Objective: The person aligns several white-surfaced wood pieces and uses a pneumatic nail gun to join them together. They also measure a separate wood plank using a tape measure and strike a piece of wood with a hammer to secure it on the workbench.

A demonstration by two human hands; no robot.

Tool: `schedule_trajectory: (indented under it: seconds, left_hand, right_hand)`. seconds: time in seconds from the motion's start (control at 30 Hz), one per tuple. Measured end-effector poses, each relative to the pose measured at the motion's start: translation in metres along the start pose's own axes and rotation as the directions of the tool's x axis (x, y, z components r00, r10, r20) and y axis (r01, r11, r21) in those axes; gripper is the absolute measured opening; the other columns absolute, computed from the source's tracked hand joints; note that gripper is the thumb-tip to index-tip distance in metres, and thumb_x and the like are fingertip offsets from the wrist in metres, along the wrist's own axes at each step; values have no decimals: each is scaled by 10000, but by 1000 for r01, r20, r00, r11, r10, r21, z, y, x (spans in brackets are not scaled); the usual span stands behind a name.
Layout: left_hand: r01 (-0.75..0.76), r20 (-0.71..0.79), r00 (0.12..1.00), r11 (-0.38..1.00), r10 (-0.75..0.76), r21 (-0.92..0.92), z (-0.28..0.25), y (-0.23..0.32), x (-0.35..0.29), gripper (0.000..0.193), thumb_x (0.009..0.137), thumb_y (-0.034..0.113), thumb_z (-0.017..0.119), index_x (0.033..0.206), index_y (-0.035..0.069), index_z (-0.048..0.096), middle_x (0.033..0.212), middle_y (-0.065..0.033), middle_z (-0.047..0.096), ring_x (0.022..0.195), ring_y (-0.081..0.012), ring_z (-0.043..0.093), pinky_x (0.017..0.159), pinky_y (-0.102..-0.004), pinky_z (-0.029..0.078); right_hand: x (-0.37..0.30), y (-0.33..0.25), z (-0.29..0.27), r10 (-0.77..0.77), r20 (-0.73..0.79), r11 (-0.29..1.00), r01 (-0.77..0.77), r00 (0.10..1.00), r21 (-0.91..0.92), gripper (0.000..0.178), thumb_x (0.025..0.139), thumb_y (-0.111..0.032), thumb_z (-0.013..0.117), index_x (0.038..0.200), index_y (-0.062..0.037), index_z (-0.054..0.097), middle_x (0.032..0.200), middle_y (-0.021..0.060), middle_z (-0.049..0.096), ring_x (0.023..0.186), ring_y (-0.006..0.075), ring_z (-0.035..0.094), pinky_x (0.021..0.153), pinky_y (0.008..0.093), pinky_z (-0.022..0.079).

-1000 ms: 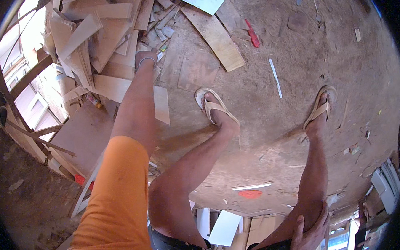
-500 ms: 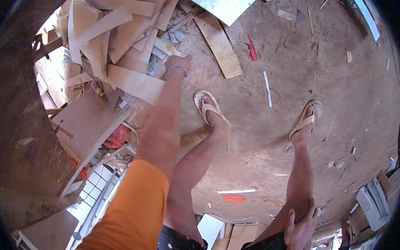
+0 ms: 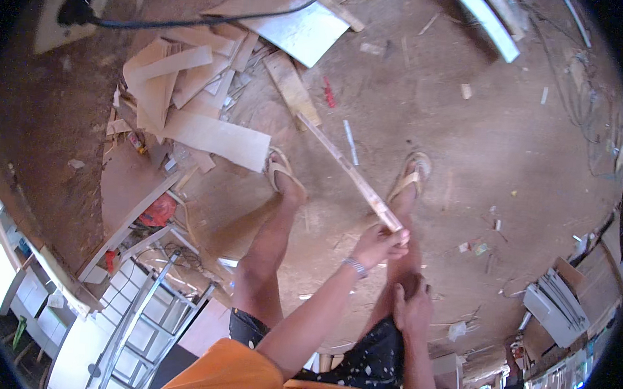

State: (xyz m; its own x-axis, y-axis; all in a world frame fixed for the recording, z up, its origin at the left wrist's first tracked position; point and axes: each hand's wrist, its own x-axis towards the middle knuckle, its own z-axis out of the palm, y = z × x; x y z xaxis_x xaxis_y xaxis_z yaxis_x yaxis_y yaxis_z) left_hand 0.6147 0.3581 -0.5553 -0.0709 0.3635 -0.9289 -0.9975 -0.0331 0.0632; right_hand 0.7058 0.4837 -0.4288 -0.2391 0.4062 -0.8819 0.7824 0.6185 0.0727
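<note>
Leftmost on my feed, a black plug (image 3: 74,9) sat in a pale wall socket (image 3: 49,32), its cord (image 3: 193,23) curving off across the top. Below it I made out a metal frame (image 3: 143,327) of rails and rungs, then a red bundle (image 3: 158,210) near a brown panel (image 3: 130,187). Next came a heap of offcut boards (image 3: 162,78) on the dirt floor (image 3: 376,70), with a long pale board (image 3: 215,139) reaching to the left sandal (image 3: 276,161). A white sheet (image 3: 300,30) lay above a yellowish plank (image 3: 293,86), and a red tool (image 3: 328,93) rested just beside that. From the plank the wooden strip (image 3: 359,181) slanted down toward me; I couldn't tell whether its far end touched the plank. My left hand (image 3: 378,246) had its fingers closed on the near end, holding it over the person's lap side of the floor. Just below, the right hand (image 3: 413,302) rested on the right knee, thumb and fingers apart. Farther right, I saw stacked pale panels (image 3: 555,308) and loose cable (image 3: 596,115).
</note>
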Motion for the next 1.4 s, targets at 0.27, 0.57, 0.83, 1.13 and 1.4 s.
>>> schedule_trajectory:
  seconds: [0.27,0.57,0.83,1.13,1.4]
  left_hand:
    - [100,532,828,981,-176,168,-62,14,-231,512,1019,320,582,1372,-50,538,1290,-146,645,1217,-235,611,1052,-368,480]
    - [57,-66,998,389,10,920,-125,-11,-431,537,841,315,619,1257,-23,649,1132,-213,711,1080,-266,679,923,-373,521]
    - [-370,-442,720,835,535,408,-177,-96,-487,468,894,260,741,1257,-6,611,1064,-135,719,959,-213,701,840,-353,556]
    - [-454,-786,62,719,615,527,-202,51,-541,525,953,348,697,1310,26,486,913,-239,725,821,-424,718,726,-505,562]
    - [-396,-791,310,828,528,398,-199,115,-541,550,979,422,582,1309,12,420,969,-326,698,896,-522,675,808,-599,527]
  right_hand:
    - [16,-25,-22,-267,-236,853,343,934,393,600,982,-482,602,1305,23,577,1316,266,612,1209,431,589,1038,519,463]
    - [-130,-149,-106,-660,205,118,-169,723,978,436,1055,-258,583,1372,21,472,1181,147,688,1095,244,671,988,367,530]
    - [-351,-354,-80,-956,-118,113,707,269,698,568,914,-207,771,1386,-62,490,933,32,635,848,138,601,764,310,485]
    - [-369,-650,18,-975,-182,127,992,129,24,586,1000,-301,640,1494,-30,481,858,169,713,762,312,683,740,399,537]
    - [-359,-711,5,-979,66,159,931,191,-328,639,1053,-409,471,1605,-134,302,1066,329,699,1036,474,684,953,524,523]
